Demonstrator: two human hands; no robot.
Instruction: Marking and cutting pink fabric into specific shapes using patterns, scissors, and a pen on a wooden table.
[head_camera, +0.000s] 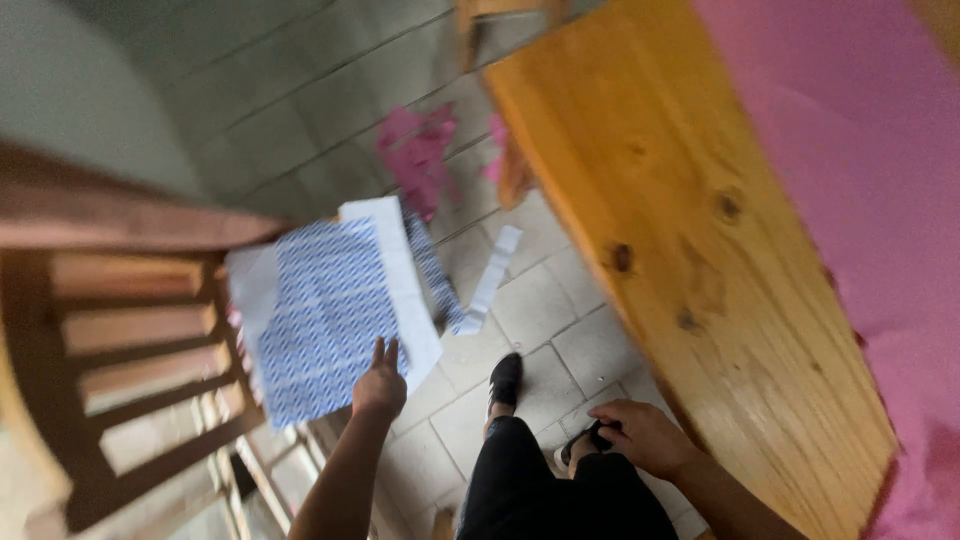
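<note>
My left hand (379, 385) grips the lower right edge of a sheet of blue-and-white patterned paper (320, 320), held out over a wooden slatted chair (130, 340). The sheet's white back shows along its right and left edges. My right hand (640, 435) rests near my knee and closes on a small black object (600, 432), which I cannot make out clearly. My leg in black trousers (560, 490) and a black shoe (505, 380) are below.
A wooden table (690, 250) with pink sheet material (860, 150) on it runs along the right. On the tiled floor (300, 110) lie pink paper scraps (420, 155), a patterned strip (435, 275) and a white strip (495, 270).
</note>
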